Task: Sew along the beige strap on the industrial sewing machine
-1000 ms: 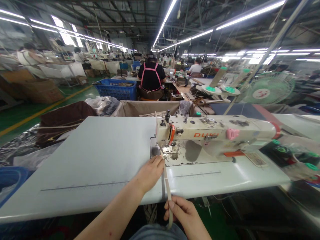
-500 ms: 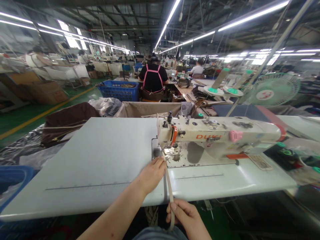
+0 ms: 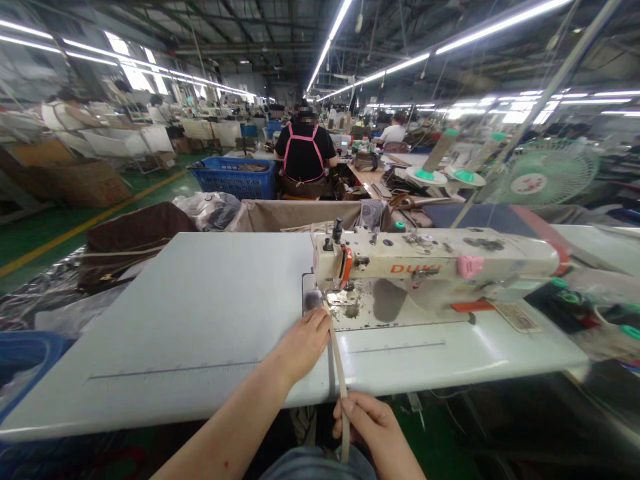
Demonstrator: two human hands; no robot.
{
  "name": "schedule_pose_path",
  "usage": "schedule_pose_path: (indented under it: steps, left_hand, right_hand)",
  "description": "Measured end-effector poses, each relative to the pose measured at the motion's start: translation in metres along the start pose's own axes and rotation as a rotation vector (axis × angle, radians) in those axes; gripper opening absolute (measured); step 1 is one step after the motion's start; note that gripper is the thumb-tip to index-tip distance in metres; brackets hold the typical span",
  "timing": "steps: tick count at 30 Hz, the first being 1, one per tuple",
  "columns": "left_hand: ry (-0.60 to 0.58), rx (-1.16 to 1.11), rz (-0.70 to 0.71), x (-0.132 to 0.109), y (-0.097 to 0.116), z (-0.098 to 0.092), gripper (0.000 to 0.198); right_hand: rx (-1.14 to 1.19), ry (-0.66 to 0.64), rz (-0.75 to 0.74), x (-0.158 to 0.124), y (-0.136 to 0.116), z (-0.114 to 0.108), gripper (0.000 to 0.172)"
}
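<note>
Head camera: I take the sewing machine as my landmark. The pale strip lies in front of its left end, long axis pointing almost straight at the machine, the near end reaching past the front edge of the white table. My left hand is nearer the machine, fingers bent over the strip's far part; whether they grip or merely press, I cannot tell. My right hand, farther from the machine, pinches the strip between thumb and fingers.
</note>
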State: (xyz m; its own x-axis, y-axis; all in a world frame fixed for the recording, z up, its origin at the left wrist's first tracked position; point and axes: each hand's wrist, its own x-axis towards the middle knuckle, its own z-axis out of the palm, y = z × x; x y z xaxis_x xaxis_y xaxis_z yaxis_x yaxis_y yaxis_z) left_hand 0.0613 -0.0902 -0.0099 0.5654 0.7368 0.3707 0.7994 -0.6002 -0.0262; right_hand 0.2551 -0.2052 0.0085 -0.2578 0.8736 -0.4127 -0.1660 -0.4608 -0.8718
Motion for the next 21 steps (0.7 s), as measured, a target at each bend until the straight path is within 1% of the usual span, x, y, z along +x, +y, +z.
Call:
schedule_pose_path:
  steps: [4, 7, 11, 13, 15, 18, 19, 21]
  left_hand:
    - [0.015, 0.000, 0.014, -0.001, 0.000, 0.000, 0.025]
    - [0.002, 0.035, 0.043, -0.001, 0.000, -0.002, 0.023]
    - [0.005, 0.049, 0.066, 0.000, 0.000, -0.005, 0.021]
    - [0.016, 0.037, 0.047, 0.001, 0.000, -0.006, 0.021]
    - [0.015, 0.027, 0.036, 0.002, 0.001, -0.007, 0.021]
    - [0.006, 0.034, 0.056, 0.003, 0.001, -0.006, 0.019]
    - [0.004, 0.040, 0.063, 0.002, 0.001, -0.006, 0.019]
    - [0.000, 0.052, 0.074, 0.002, 0.001, -0.006, 0.019]
  right_hand:
    - [-0.013, -0.025, 0.005, -0.002, -0.003, 0.000, 0.048]
    - [-0.070, -0.065, -0.032, -0.001, -0.003, -0.001, 0.048]
    - [-0.224, -0.116, -0.166, 0.010, 0.011, -0.009, 0.051]
    - [-0.291, -0.105, -0.239, 0.016, 0.018, -0.014, 0.051]
    - [-0.322, -0.064, -0.270, 0.019, 0.019, -0.016, 0.050]
    - [-0.254, -0.018, -0.201, 0.018, 0.015, -0.014, 0.046]
    - [-0.203, -0.013, -0.161, 0.019, 0.013, -0.012, 0.047]
    - [-0.117, -0.016, -0.086, 0.021, 0.013, -0.008, 0.055]
